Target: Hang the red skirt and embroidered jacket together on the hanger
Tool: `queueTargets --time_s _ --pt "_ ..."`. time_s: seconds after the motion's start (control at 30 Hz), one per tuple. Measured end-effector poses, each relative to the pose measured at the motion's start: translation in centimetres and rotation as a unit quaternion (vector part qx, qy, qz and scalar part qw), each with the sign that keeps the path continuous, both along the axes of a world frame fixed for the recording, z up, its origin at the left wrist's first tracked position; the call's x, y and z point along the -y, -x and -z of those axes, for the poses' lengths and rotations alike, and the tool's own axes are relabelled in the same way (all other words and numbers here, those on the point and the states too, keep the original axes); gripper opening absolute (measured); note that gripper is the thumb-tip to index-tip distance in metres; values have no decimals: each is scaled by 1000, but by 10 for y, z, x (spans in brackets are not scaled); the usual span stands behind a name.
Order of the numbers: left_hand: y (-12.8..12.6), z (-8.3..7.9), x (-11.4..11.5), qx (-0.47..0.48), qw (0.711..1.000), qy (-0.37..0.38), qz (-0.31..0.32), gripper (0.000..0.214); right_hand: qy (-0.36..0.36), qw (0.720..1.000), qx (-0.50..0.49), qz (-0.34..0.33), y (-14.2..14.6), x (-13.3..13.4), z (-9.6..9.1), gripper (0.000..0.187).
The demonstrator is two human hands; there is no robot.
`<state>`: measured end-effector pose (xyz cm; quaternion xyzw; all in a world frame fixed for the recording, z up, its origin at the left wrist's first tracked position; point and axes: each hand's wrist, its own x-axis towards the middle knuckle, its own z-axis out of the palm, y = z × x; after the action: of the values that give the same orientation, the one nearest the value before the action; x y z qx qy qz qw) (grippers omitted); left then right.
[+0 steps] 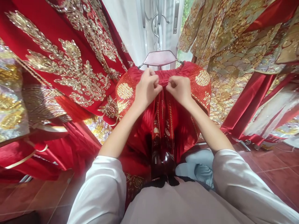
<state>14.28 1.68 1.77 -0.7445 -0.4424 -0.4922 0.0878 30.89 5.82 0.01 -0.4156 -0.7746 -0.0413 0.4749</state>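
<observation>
A red skirt [137, 127] with gold round emblems and beaded trim hangs in front of me from a hanger [160, 58] with a metal hook and a pale panel. Its gathered waistband spreads between the two ends of the hanger. My left hand [148, 86] is closed, fingers pinched on the waistband left of its middle. Just to the right, my right hand [180, 88] grips the same waistband, with a small gap between the hands. Both sets of fingertips are partly hidden in the cloth. Below them, narrow decorated panels run down the front.
A red garment with gold beadwork [74, 62] hangs close on the left. To the right hang gold patterned garments [224, 62] and red satin cloth [243, 105]. A pale blue item [198, 168] lies low beside the skirt. Reddish tiles [277, 177] cover the floor.
</observation>
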Motion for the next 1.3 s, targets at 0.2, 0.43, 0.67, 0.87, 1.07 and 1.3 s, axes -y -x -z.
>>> queueTargets --time_s 0.2,0.43,0.67,0.87,1.07,1.3 --pt "23 7 2 43 998 19 -45 22 34 992 -119 16 -18 -8 -2 7" --pt "5 -3 0 257 939 187 129 17 267 869 -349 -229 -5 2 -11 15" --pt "9 0 -6 275 900 284 186 14 308 840 -377 -240 -5 0 -15 26" --pt "20 8 -19 147 972 144 109 8 194 932 -260 -163 -17 -18 -8 30" --pt "33 7 -15 77 990 98 66 11 131 967 -173 -134 -34 -39 4 34" --pt "33 14 -11 105 985 119 66 18 117 973 -169 -101 -36 -41 9 34"
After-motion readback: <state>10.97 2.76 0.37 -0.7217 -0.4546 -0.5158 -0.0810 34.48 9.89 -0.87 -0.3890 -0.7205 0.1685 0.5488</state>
